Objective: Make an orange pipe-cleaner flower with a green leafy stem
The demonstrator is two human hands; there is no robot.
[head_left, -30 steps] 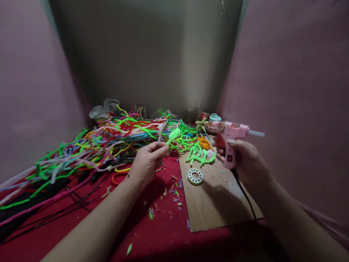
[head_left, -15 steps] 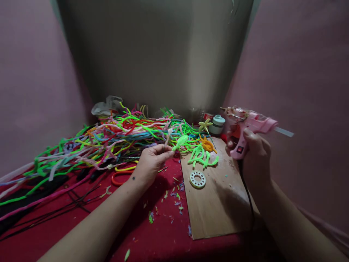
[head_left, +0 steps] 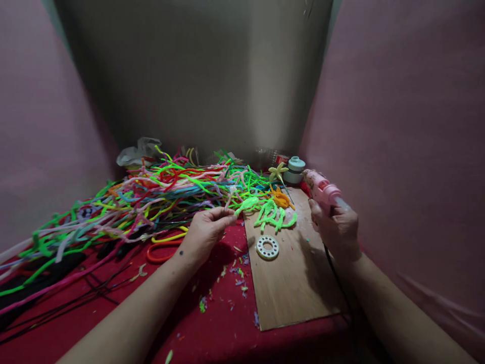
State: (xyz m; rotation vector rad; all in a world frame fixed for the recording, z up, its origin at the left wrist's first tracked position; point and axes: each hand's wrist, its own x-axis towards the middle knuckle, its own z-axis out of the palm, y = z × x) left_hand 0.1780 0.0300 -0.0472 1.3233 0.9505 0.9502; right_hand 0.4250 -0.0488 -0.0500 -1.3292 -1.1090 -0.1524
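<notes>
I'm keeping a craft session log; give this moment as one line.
left hand: pinches green pipe-cleaner piece | right hand: grips pink glue gun | wooden board: white ring

- A home craft corner: red cloth table [head_left: 227, 328] squeezed between pink walls [head_left: 397, 126].
- Pipe cleaners [head_left: 151, 194] heaped at ten o'clock; wooden board [head_left: 291, 288] at two o'clock.

Scene dim overall — light falls from above onto the grey back wall [head_left: 197, 76], leaving a bright vertical streak right of centre. Pink side walls bow outward: wide-angle distortion. The right hand [head_left: 335, 227] shows slight motion blur and casts a soft shadow on the wooden board [head_left: 291, 283].
</notes>
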